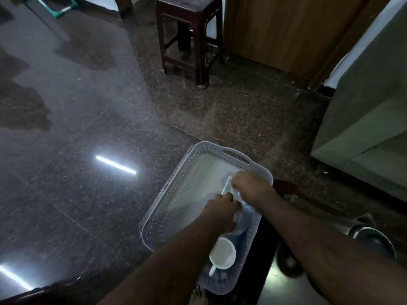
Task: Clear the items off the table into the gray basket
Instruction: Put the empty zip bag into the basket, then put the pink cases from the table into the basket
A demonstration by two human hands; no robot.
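Note:
The gray perforated basket [176, 186] stands on the dark stone floor, low and right of centre. Both my hands reach into it. My left hand [222, 208] and my right hand [248, 186] are closed on a clear plastic item [229, 183] with a bluish part [244, 219], held against the basket's right side. A white cup [222, 253] with its handle toward me lies in the basket's near end, just below my left wrist. What lies under the cup is too dim to make out.
A dark wooden stool [189, 38] stands at the back. A wooden panel [282, 31] and a grey-green piece of furniture [361, 133] close the right side. A glossy dark table edge [273, 282] lies at the bottom right. My bare foot [196, 296] shows beside the basket.

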